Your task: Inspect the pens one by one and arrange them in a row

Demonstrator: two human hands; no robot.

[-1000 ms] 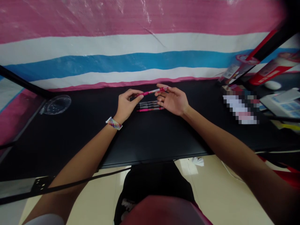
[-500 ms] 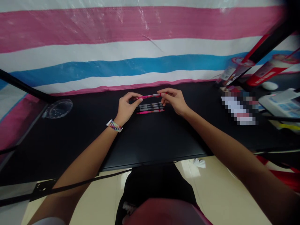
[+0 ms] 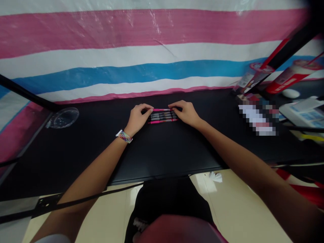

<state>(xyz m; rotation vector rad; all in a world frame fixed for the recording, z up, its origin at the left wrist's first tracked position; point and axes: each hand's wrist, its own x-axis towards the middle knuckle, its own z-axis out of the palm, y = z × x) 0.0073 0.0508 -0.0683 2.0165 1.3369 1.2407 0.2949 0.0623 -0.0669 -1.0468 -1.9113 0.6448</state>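
The far pink pen (image 3: 162, 110) runs left to right just beyond the dark pens (image 3: 163, 116) on the desk (image 3: 164, 148), its left end pinched by the left hand (image 3: 137, 118), its right by the right hand (image 3: 187, 114), neither nearer.

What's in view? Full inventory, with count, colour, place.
Upper pink pen: one, pink and clear, between the hands
Dark pens: several, exact count unclear, grey-black, mid-row
Lower pink pen: one, pink, row's near edge
Desk: one, black, centre
Clear round item: one, transparent, desk's left
Cups: two, partly red, far right
Oval object: one, white, by the cups
Pixelated patch: one, mixed colours, right
Striped sheet: one, pink-white-blue, behind desk
Crumpled scrap: one, white, floor
Wristband: one, multicoloured, left wrist
Left hand, right hand: one each, bare, at upper pen's ends
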